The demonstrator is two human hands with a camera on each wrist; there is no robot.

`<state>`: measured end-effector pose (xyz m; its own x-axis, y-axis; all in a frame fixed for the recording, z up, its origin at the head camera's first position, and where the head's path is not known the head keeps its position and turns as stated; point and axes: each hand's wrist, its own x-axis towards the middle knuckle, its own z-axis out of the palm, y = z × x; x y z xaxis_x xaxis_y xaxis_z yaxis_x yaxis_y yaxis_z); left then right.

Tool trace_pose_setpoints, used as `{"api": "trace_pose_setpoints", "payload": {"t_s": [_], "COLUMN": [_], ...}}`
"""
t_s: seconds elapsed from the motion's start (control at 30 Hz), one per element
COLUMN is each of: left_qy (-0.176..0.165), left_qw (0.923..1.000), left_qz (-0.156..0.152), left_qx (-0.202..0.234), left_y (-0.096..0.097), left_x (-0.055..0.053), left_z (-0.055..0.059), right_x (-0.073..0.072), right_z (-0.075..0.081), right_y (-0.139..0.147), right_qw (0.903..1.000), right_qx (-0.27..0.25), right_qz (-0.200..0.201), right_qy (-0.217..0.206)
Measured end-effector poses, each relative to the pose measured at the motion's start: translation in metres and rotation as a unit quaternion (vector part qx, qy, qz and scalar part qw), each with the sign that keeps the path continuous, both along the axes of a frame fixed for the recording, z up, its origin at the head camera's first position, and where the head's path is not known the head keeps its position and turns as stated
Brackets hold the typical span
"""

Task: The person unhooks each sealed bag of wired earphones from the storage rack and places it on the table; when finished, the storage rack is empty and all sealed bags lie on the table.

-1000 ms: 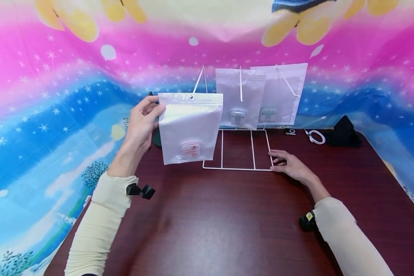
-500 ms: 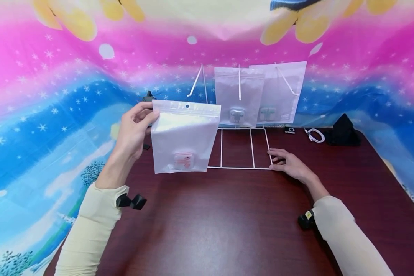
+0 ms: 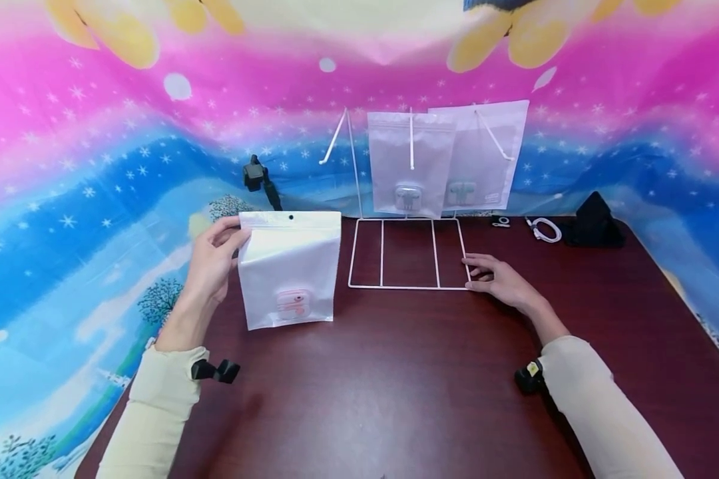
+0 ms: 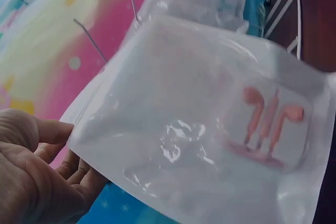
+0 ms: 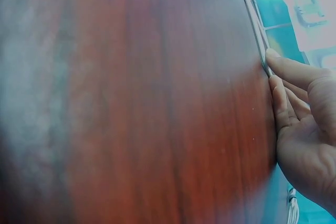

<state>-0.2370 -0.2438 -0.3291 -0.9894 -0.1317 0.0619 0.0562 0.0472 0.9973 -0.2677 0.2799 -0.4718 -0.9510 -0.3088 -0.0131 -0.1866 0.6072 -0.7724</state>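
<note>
In the head view my left hand (image 3: 208, 263) pinches the upper left edge of a white zip-lock bag (image 3: 287, 266), which hangs upright left of the white wire display rack (image 3: 409, 287). Pink earphones (image 4: 268, 124) in a clear case show through the bag's front in the left wrist view. At the rack's front right corner, my right hand (image 3: 503, 283) holds the base wire between thumb and fingers. The rack's left hook (image 3: 333, 136) is bare. A second white bag (image 3: 410, 153) hangs on the middle hook and a third bag (image 3: 494, 146) on the right one, both with pale green earphones.
Behind the left hand stands a black clamp-like stand (image 3: 260, 179). At the back right of the dark red table (image 3: 371, 392) lie a small clip-like device (image 3: 500, 221), a coiled white cable (image 3: 545, 229) and a black stand (image 3: 596, 223). A printed cloth (image 3: 156, 146) hangs behind.
The bag in my left hand has come off the left hook and moved left, down and toward me. My right hand stays at the rack's corner.
</note>
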Motion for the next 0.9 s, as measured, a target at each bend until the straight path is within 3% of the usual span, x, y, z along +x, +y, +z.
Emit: {"api": "trace_pose_setpoints", "payload": {"t_s": [0.3, 0.43, 0.63, 0.9], "left_qy": [-0.034, -0.041, -0.066, -0.101], "left_qw": [0.9971, 0.9953, 0.9845, 0.9767], "left_qz": [0.056, 0.049, 0.031, 0.007], "left_qx": [-0.040, -0.073, -0.159, -0.189], "left_y": [-0.026, -0.029, -0.026, -0.020], "left_x": [-0.023, -0.034, -0.046, -0.058], "left_z": [-0.024, -0.039, -0.061, -0.085], "right_x": [-0.001, -0.001, -0.001, -0.001], "right_z": [-0.001, -0.002, -0.002, -0.001], "right_y": [0.000, -0.001, -0.002, -0.002], "right_qw": [1.0000, 0.9999, 0.9999, 0.9999], "right_qx": [0.009, 0.010, 0.008, 0.010], "right_qz": [0.000, -0.001, -0.004, -0.001], "right_qy": [0.004, 0.005, 0.005, 0.004]}}
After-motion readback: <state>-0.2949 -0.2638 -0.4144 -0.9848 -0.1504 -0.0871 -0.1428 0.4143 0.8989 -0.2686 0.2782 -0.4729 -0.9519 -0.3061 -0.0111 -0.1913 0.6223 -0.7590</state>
